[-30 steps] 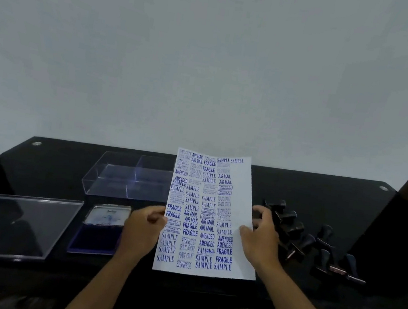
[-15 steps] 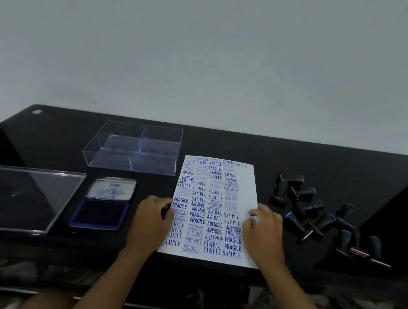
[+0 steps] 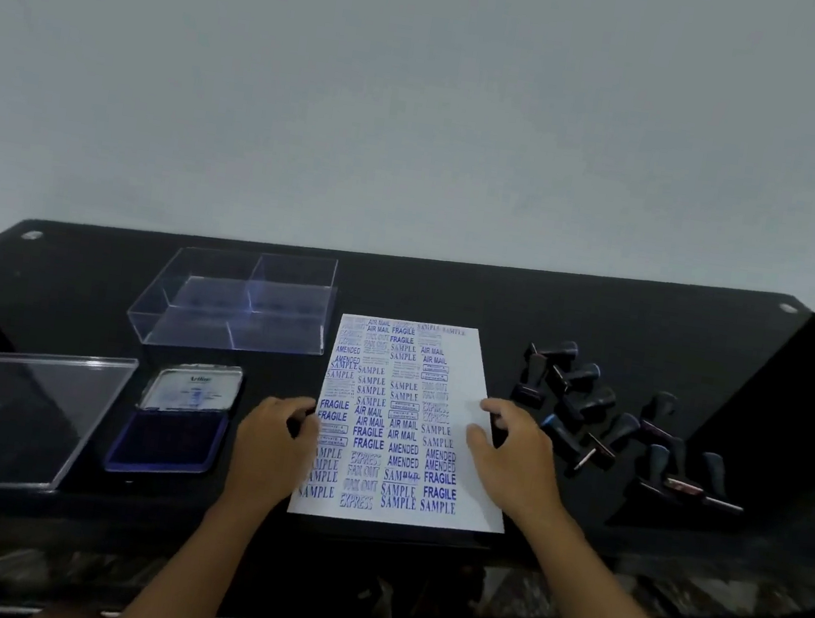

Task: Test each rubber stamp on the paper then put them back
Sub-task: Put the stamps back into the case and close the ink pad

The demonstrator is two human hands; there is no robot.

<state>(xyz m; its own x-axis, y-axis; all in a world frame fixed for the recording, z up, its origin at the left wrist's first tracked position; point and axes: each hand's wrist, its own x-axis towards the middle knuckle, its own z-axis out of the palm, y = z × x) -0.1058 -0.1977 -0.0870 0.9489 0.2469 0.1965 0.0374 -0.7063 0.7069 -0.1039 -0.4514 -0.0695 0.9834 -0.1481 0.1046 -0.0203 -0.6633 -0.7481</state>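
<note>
A white paper (image 3: pixel 460 367) covered with blue stamp prints lies flat on the black table (image 3: pixel 449 293). My left hand (image 3: pixel 274 441) sits at the sheet's left edge, thumb on top and fingers curled, pinching the edge. My right hand (image 3: pixel 513 455) rests on the right edge with its fingers loosely spread. Several dark rubber stamps (image 3: pixel 603 422) lie scattered to the right of the paper. An open ink pad (image 3: pixel 173 420) with a blue inked surface sits to the left of my left hand.
A clear plastic box (image 3: pixel 240 302) with compartments stands behind the ink pad. Its clear lid (image 3: pixel 3 411) lies flat at the far left. The table's front edge runs just below the paper. A dark panel rises at the far right.
The paper was held upright in both hands, then came down flat onto the table. My right hand's fingers have since spread and loosened on the right edge.
</note>
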